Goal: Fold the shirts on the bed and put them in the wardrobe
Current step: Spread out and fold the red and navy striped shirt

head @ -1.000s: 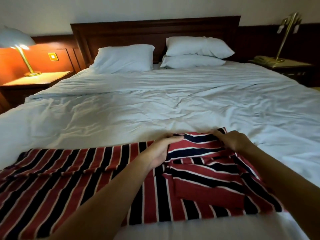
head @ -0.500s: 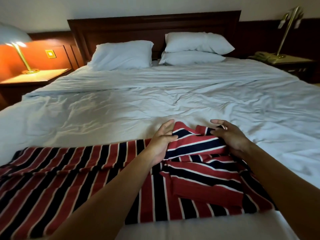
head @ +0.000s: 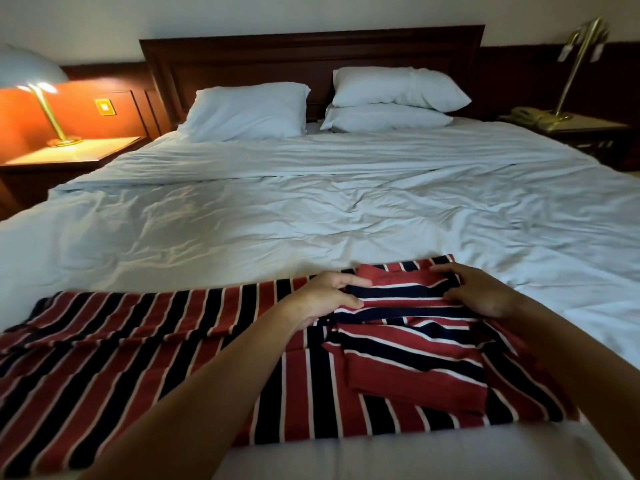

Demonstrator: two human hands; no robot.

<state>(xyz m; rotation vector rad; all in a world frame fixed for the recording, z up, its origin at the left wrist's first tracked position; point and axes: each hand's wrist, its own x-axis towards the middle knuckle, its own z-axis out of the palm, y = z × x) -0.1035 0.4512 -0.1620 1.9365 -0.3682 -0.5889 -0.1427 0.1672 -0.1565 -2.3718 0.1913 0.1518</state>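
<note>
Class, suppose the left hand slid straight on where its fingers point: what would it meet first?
Across the striped shirt it holds, the left hand would likely meet the right hand first; depth unclear.

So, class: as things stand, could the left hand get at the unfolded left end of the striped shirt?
Probably yes. The left hand pinches a fold of the striped shirt, but the flat left part lies uncovered beside its forearm; it need only let go.

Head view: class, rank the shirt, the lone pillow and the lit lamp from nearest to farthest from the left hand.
1. The shirt: touching the left hand, near edge.
2. The lone pillow: far end of the bed, left side.
3. The lit lamp: off the bed, on the left nightstand.
</note>
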